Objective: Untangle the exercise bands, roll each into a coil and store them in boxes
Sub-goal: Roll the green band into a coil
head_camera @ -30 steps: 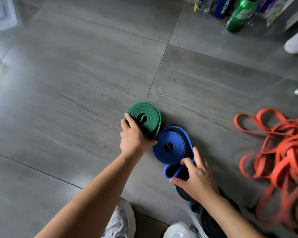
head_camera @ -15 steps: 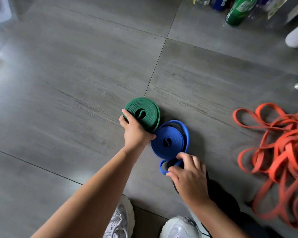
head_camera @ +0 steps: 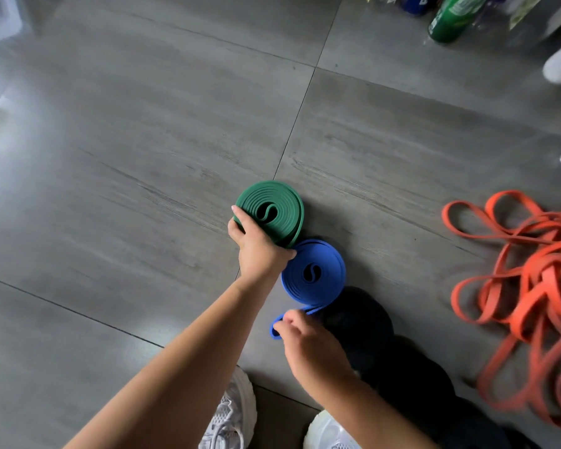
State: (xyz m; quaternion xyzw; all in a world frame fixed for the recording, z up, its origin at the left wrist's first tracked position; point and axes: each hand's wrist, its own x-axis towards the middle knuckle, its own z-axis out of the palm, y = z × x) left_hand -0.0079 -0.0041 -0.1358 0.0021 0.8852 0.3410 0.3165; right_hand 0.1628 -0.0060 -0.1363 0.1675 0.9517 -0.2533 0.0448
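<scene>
Left hand (head_camera: 259,251) clamps the green coil (head_camera: 272,212) at frame centre on the floor (head_camera: 143,157), fingers curled over its lower-left rim. Just right and touching it: blue coil (head_camera: 314,273), end not wound in. Right hand (head_camera: 308,345) pinches that blue tail loop (head_camera: 277,325) below the coil. Looks like flat rubber: light, soft, grippy, likely to spring open if released, so grip across the outer wraps, not the core. Black bands (head_camera: 363,319) lower right, orange tangle (head_camera: 531,286) far right, not rolled
</scene>
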